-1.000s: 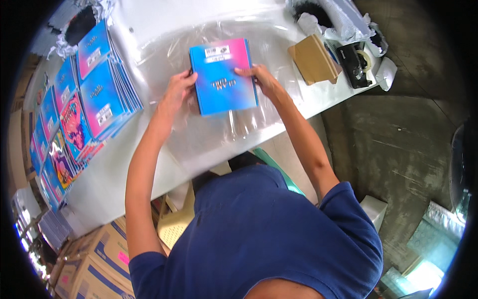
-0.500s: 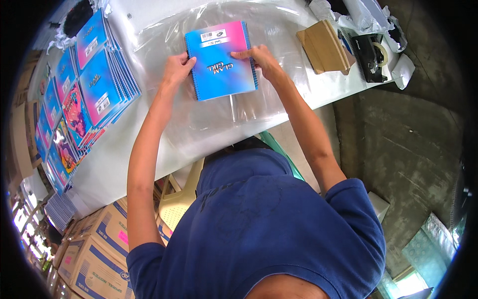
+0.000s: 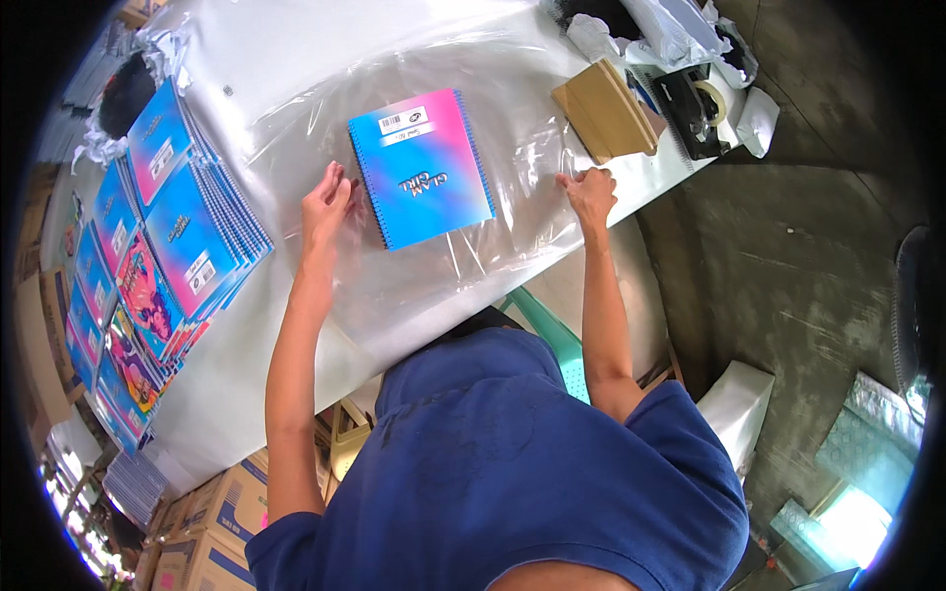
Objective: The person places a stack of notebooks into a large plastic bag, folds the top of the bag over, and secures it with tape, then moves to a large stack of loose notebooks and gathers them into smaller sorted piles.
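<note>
1. While the spiral notebook (image 3: pixel 424 167) lies on the clear film (image 3: pixel 522 187) spread over the worktop (image 3: pixel 236 374), both hands stand apart from it, one on either side; the step in hand looks like handling the film around the notebook.
2. Judging by this layout, the next move calls for a sure pinch on the film's loose edges, with the notebook kept flat and unshifted.
3. The left hand (image 3: pixel 327 202) is just beside the notebook's left coil, over the film, its fingers loosely bent and partly closed toward the thumb. Whether it has hold of the film, I cannot tell.
4. The right hand (image 3: pixel 591 197) is near the film's right side, well apart from the notebook, its fingers curled and thumb drawn in close. It may be pinching the film, but the contact is too small to confirm.
5. More notebooks (image 3: pixel 182 227) are stacked to the left; a brown cardboard piece (image 3: pixel 603 113) and a black tape dispenser (image 3: pixel 695 113) are beyond the right hand.
</note>
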Demonstrator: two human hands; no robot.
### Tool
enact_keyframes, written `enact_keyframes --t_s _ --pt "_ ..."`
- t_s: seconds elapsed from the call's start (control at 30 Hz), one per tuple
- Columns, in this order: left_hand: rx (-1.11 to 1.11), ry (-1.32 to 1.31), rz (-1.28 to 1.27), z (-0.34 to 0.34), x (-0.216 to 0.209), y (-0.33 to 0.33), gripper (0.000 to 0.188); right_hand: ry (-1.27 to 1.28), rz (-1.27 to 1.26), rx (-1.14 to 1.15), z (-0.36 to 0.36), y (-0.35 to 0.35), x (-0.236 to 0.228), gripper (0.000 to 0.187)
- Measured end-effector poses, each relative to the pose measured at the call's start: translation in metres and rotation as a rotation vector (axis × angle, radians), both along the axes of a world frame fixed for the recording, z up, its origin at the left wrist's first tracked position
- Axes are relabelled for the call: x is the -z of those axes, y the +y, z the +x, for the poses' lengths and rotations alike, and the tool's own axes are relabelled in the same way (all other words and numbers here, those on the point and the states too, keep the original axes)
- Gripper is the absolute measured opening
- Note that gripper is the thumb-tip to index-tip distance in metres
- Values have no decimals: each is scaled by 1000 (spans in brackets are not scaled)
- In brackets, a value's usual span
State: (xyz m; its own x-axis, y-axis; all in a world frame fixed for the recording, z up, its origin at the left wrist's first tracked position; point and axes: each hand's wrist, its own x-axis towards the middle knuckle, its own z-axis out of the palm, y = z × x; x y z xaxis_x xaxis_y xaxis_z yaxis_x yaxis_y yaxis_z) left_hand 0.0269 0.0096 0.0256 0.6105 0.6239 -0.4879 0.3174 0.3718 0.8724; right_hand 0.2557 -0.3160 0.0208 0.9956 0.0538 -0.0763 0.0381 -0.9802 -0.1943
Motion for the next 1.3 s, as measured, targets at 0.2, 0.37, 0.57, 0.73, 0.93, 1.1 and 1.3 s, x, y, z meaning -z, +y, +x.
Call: enact_keyframes --t_s 0.2,0.37,0.57,0.73,0.93,1.1,1.3 --pt "32 -27 -7 -9 -6 7 53 56 367 1 4 10 -28 27" --pt "33 -49 -57 -7 -4 11 54 -79 270 -94 -16 27 -41 8" --pt "48 -62 -77 -7 -7 12 53 -157 118 -184 -26 35 -44 6" --pt "29 -34 -88 -5 -19 12 51 -521 107 -432 -45 48 -72 9" --pt "96 -202 407 18 -20 -8 54 -184 275 -746 -134 131 -98 32" --pt "300 -21 851 34 -27 -43 67 84 -14 -1064 -163 158 -62 16" --pt "65 127 748 33 -5 -47 105 326 780 -930 -115 110 -74 35"
